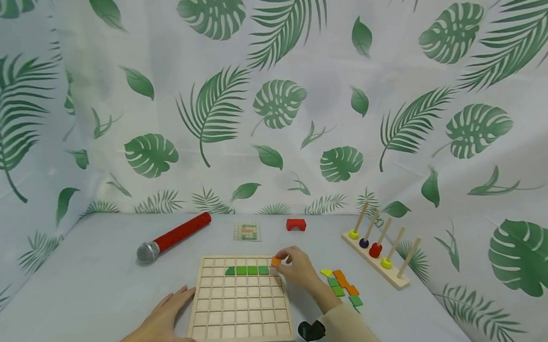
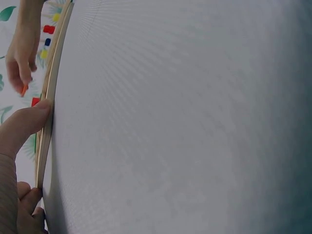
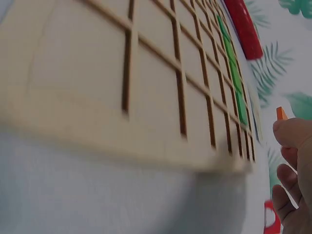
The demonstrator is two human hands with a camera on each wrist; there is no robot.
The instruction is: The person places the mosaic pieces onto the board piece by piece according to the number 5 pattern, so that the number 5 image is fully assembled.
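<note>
A wooden grid board (image 1: 241, 338) lies on the table, with a row of green tiles (image 1: 246, 270) in its upper part. My right hand (image 1: 301, 268) pinches an orange tile (image 1: 276, 261) between thumb and fingers at the board's upper right corner. In the right wrist view the orange tile (image 3: 281, 113) shows at the thumb tip, above the board's surface. My left hand (image 1: 165, 326) rests along the board's left side, its fingers extended and its thumb at the near left corner. The left wrist view shows that thumb (image 2: 29, 122) touching the board's edge.
Loose orange, green and yellow tiles (image 1: 341, 278) lie right of the board. Behind it are a red microphone (image 1: 178, 235), a patterned card (image 1: 247, 231) and a red arch block (image 1: 296, 224). A peg stand (image 1: 376, 262) with coloured beads stands at the right.
</note>
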